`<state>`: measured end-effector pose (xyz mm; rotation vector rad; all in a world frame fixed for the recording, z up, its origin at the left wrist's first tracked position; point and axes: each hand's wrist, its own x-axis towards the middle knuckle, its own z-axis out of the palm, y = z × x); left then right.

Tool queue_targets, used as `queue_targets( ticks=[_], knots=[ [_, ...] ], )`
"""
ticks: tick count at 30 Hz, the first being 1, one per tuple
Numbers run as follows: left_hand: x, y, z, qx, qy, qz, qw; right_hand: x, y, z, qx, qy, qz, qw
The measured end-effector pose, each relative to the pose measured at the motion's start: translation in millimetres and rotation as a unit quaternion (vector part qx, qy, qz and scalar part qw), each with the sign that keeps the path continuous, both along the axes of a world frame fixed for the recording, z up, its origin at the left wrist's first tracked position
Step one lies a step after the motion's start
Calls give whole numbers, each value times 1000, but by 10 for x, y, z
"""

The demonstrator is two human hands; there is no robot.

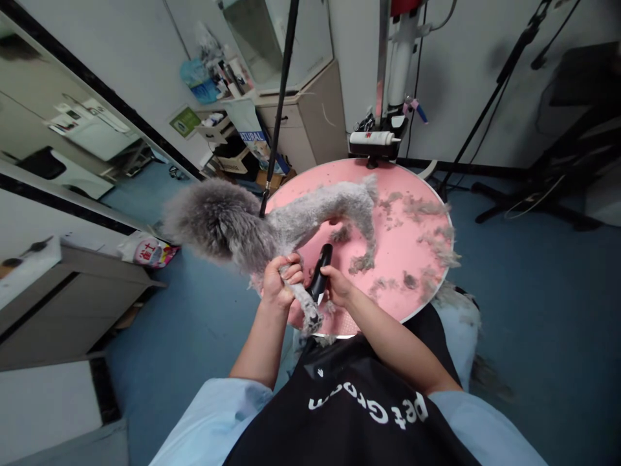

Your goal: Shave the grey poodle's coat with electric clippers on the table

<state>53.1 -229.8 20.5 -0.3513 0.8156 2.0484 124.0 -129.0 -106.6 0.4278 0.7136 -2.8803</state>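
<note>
A grey dog (pixel 315 208) stands on a round pink grooming table (pixel 388 239), its fluffy head to the left and its body clipped short. My left hand (pixel 283 279) is closed around one of its front legs, drawn out toward me so that the paw (pixel 313 320) hangs near the table's front edge. In my right hand (pixel 337 286) is a black hair clipper (pixel 320 275), held upright close beside that leg. Whether its blade touches the fur I cannot tell. A black strap (pixel 279 110) comes down to the dog's neck.
Loose grey fur clumps (pixel 431 207) lie on the table's right side. At its back edge, a white bottle (pixel 373 138) rests in a black holder below an upright post (pixel 402 65). A mirror (pixel 97 110) is at the left; a tripod stand (pixel 490 110) is at the right.
</note>
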Motion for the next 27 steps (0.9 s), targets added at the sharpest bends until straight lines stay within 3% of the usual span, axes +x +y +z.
queue_targets(
  ticks=[7, 12, 17, 24, 27],
  knots=[
    [-57, 29, -35, 26, -4, 12, 1000, 156, -24, 24, -5, -9, -79, 997],
    [-57, 56, -28, 25, -9, 11, 1000, 278, -5, 119, 19, 5, -98, 995],
    [-24, 97, 1, 26, -12, 17, 999, 404, 104, 304, 146, 18, -276, 950],
    [12, 123, -3, 7, 20, 12, 1000, 609, 107, 296, 272, 87, -232, 930],
    [47, 178, -19, -18, 57, -17, 998, 720, 148, 286, 308, 74, -248, 916]
  ],
)
